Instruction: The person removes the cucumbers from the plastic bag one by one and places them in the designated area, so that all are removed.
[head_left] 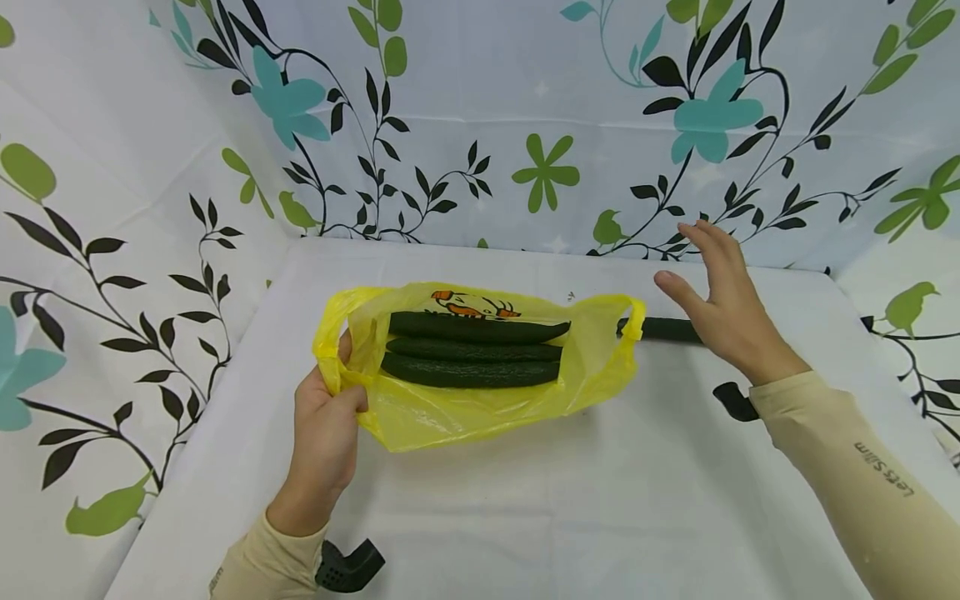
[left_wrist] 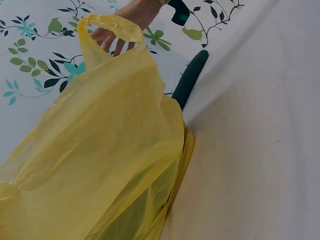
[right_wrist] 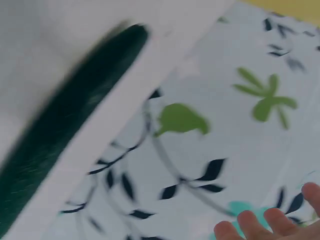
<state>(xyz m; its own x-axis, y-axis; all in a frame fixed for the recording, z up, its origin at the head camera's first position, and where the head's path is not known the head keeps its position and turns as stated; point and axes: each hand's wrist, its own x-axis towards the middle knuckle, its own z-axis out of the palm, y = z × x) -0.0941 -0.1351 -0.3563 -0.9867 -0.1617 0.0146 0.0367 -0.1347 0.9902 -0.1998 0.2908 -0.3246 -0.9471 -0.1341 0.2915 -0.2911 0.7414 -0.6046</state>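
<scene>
Neatly lined cucumbers (head_left: 476, 350), inside yellow bag (head_left: 465, 417), left grip (head_left: 326, 429) holding it

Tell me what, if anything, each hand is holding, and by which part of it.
The left hand grips the yellow plastic bag by the handle at its left end; the right hand holds nothing.

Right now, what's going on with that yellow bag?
A person's left grip holds the yellow bag by its edge. Three long green vegetables, probably cucumbers, lie inside. A fourth vegetable lies outside, on the white table. The right grip is open near it, holding nothing.
</scene>
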